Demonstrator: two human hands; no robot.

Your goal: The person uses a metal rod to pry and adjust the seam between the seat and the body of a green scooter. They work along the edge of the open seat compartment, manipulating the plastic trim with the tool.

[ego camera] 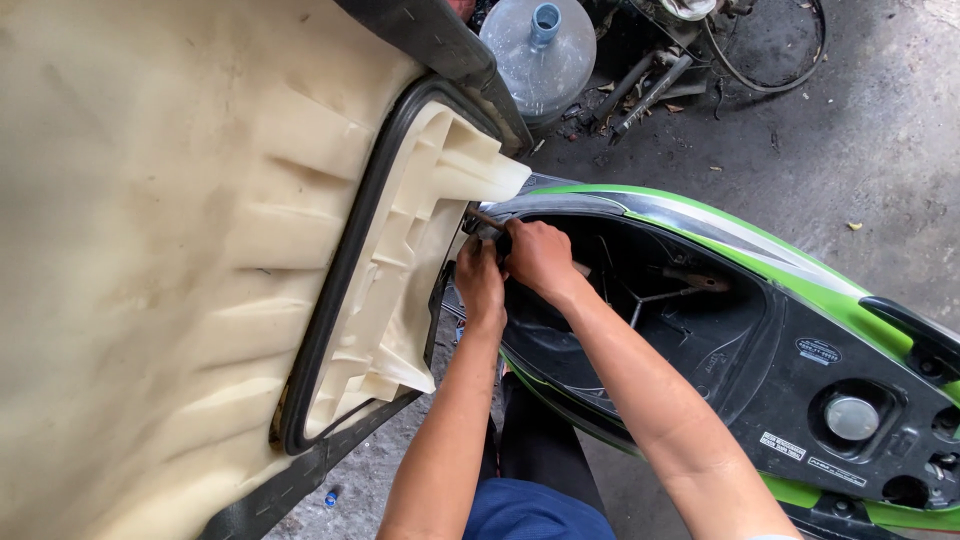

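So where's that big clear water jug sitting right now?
The water jug stands on the concrete floor at the top middle of the head view, just behind the raised scooter seat, left of some scrap metal parts.

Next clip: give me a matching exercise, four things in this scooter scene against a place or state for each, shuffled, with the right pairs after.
Things:
1. seat
2. water jug
3. fuel cap
4. left hand and right hand

Places or states:
A. standing on the floor beyond the scooter
B. flipped up, pale underside showing
C. close together at the front edge of the storage compartment, by the seat hinge
D. round and silver, set in the black panel behind the compartment

Pairs: 1-B, 2-A, 3-D, 4-C
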